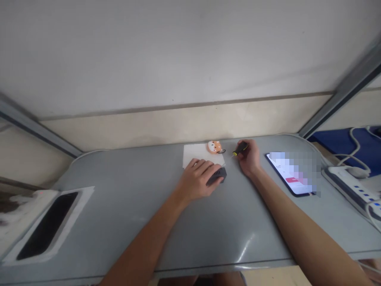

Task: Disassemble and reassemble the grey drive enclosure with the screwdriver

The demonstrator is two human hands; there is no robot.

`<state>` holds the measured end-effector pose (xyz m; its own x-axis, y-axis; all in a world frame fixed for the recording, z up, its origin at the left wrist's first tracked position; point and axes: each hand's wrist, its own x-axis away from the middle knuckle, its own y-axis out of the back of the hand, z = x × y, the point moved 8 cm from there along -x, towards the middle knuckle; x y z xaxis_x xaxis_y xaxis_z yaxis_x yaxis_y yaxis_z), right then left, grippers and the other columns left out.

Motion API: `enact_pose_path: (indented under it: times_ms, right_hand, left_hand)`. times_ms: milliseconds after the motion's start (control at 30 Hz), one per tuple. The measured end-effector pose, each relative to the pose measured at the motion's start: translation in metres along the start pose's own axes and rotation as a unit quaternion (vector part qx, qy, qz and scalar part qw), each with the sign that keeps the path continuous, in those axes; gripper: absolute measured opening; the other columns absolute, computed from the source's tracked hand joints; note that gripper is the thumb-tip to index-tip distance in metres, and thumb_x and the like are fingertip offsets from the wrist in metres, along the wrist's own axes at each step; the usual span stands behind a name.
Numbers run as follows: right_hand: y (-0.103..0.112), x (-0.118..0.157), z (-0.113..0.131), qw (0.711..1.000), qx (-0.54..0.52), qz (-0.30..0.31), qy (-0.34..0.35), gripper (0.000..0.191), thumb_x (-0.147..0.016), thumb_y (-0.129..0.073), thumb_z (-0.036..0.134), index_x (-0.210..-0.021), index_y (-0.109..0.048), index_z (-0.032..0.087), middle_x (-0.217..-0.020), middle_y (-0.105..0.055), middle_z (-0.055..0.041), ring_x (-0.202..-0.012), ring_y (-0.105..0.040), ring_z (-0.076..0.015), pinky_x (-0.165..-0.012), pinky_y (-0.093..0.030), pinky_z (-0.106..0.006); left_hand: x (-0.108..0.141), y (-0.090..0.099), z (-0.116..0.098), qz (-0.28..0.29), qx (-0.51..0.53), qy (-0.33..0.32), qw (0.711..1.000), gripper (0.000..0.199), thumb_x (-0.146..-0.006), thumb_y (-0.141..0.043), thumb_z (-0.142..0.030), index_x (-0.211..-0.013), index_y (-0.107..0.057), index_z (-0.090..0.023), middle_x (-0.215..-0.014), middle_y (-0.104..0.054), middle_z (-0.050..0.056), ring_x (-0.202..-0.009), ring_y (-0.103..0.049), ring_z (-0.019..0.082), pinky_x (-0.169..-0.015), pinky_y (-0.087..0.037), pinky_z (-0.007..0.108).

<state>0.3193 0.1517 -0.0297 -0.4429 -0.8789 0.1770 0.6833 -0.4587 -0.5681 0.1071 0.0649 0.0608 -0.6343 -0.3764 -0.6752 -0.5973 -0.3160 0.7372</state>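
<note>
My left hand is closed around a small dark box-shaped block with slots in its side, low over the grey table. Its fingers cover much of the block. To the right, my right hand grips a screwdriver with a black and yellow handle, its thin shaft pointing down and left. White paper lies just behind my left hand. On the paper's back right corner sits an orange and white animal-faced case with a dark loop.
A lit smartphone lies right of my right forearm. Beyond it, a white power strip with cables sits at the table's right edge. A black flat object rests on white sheets at left. Metal posts and a wall bound the back.
</note>
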Motion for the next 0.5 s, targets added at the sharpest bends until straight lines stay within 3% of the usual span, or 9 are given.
enact_pose_path:
  times_ms: [500]
  right_hand:
    - [0.0017,-0.0021,0.0007,1.000,-0.002,0.006,0.004,0.015,-0.072,-0.065,0.033,-0.066,-0.062,0.019,-0.062,-0.053,0.0023,-0.048,-0.039,-0.0070,-0.034,-0.024,-0.020]
  left_hand:
    - [0.0006,-0.0006,-0.0025,0.004,-0.007,-0.016,1.000,0.017,-0.097,-0.062,-0.031,-0.109,-0.068,-0.020,-0.093,-0.071,0.005,-0.081,-0.064,0.018,-0.076,-0.044,0.035]
